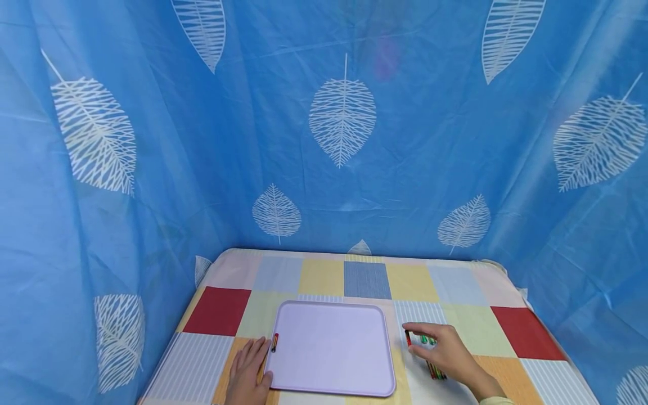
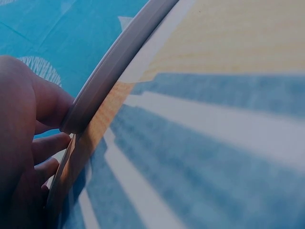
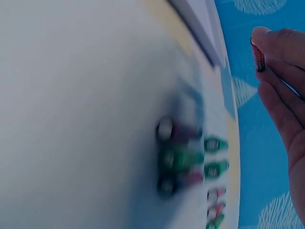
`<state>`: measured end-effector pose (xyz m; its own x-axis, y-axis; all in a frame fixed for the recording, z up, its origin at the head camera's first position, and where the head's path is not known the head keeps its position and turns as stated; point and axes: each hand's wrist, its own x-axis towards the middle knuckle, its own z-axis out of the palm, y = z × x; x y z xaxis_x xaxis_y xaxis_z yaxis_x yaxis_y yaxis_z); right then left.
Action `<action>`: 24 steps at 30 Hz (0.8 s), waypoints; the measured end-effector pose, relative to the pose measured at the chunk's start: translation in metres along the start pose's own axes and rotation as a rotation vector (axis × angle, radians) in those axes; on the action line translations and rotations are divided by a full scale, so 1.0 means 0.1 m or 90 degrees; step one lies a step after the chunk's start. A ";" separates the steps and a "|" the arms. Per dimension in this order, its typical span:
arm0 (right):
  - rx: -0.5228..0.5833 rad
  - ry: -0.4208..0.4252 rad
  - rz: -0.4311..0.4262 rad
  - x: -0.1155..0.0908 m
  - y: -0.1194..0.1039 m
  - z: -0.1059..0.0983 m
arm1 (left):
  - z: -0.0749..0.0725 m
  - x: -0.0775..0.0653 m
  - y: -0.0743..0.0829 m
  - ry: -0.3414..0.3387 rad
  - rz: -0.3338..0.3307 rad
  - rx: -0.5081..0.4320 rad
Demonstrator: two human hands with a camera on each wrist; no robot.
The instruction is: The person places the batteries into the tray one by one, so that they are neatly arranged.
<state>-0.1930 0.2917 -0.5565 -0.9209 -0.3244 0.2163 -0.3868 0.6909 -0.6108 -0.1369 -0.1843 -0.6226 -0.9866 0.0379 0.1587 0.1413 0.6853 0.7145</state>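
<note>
A white tray (image 1: 331,346) with a raised rim lies on the patterned tablecloth, and a single red-and-black battery (image 1: 275,342) lies inside it along the left edge. My left hand (image 1: 248,371) rests at that edge with fingers extended, its thumb touching the tray's rim (image 2: 102,71). To the right of the tray, my right hand (image 1: 442,351) pinches a red-and-black battery (image 3: 258,56) between thumb and fingertip, raised above the cloth. Below and behind this hand are green batteries (image 1: 424,340) and a group of mixed red and green batteries (image 1: 434,371), partly covered by it.
The tablecloth (image 1: 207,360) has patchwork squares in red, yellow, orange and striped blue. Blue curtains (image 1: 405,185) with white leaf prints enclose the table at the back and both sides. In the right wrist view, several batteries (image 3: 183,159) stand in rows on the cloth.
</note>
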 end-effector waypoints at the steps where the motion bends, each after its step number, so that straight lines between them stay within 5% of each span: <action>1: 0.010 -0.001 -0.009 0.03 -0.02 0.03 | 0.00 0.00 0.00 0.001 0.000 0.001; 10: 0.037 0.016 -0.089 0.28 -0.20 0.29 | 0.02 -0.01 0.02 0.012 0.002 -0.004; 24: 0.146 -0.025 -0.124 0.60 -0.41 0.76 | 0.02 -0.02 0.03 0.016 -0.004 -0.006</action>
<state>-0.2288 0.1941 -0.5765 -0.8263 -0.4641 0.3190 -0.5304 0.4510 -0.7178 -0.1344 -0.1805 -0.6222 -0.9850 0.0154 0.1719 0.1366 0.6783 0.7220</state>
